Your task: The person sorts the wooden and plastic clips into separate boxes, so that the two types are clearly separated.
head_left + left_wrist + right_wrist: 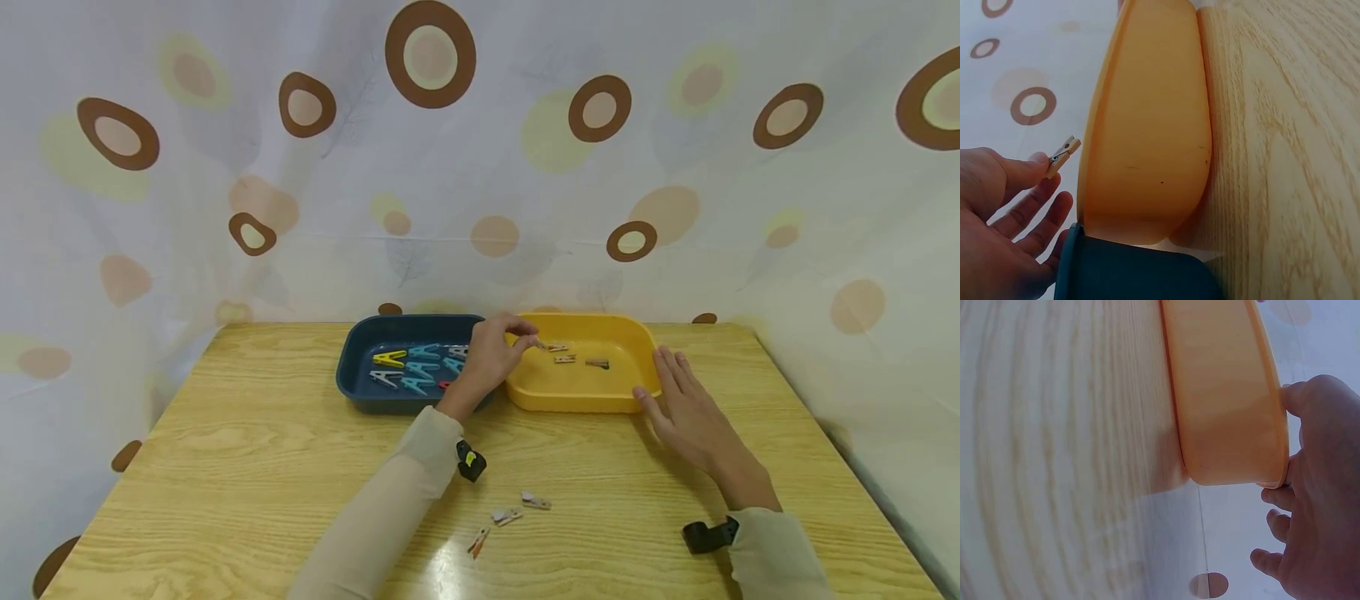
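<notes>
My left hand (487,358) is over the inner ends of the two trays, pinching a small wooden clothespin (1064,155) between thumb and fingertips. Beneath that clothespin is the yellow tray (577,402), which looks orange in both wrist views. Several small wooden clothespins (565,359) lie on its floor. At the tray's right end, my right hand (690,421) touches the rim with thumb and fingers extended; the thumb is at the front corner. The dark blue tray (416,406), partly hidden by my left hand, holds several larger plastic clothespins (389,358) in blue, yellow, grey and red.
Three small clothespins (506,517) lie on the wooden table (247,467) near its front, right of the left forearm. The trays stand end to end along the back edge. A white patterned curtain (465,167) hangs behind the table and along its sides.
</notes>
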`<state>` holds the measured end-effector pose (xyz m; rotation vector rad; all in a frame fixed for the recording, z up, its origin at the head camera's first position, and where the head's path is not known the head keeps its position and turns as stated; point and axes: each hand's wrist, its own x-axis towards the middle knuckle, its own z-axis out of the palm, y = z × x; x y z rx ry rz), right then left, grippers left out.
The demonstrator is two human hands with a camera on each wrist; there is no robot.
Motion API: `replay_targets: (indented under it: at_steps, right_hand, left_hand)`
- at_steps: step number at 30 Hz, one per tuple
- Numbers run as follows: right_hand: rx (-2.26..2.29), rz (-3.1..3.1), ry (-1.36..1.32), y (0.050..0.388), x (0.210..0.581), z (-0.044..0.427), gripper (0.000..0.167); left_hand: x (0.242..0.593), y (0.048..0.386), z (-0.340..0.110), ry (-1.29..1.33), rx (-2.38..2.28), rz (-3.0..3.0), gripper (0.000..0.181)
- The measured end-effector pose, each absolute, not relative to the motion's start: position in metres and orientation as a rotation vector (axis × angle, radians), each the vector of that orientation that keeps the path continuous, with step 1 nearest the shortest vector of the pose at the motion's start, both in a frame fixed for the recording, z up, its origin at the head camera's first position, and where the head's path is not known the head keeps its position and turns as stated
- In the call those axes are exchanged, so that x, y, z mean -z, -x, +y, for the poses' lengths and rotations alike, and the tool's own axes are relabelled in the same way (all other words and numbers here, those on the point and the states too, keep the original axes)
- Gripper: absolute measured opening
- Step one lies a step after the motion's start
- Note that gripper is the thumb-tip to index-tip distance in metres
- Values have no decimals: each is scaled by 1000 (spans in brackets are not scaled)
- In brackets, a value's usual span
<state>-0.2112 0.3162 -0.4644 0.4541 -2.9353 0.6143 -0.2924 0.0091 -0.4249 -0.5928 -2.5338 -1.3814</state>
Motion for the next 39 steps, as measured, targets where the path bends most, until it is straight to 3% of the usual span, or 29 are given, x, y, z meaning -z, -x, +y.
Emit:
replay_targets:
  at_steps: [39]
  right_hand:
    - [-620,-2941,-423,210,461,314,79]
  left_hand:
    - [433,313,21,582,1114,-2711,16]
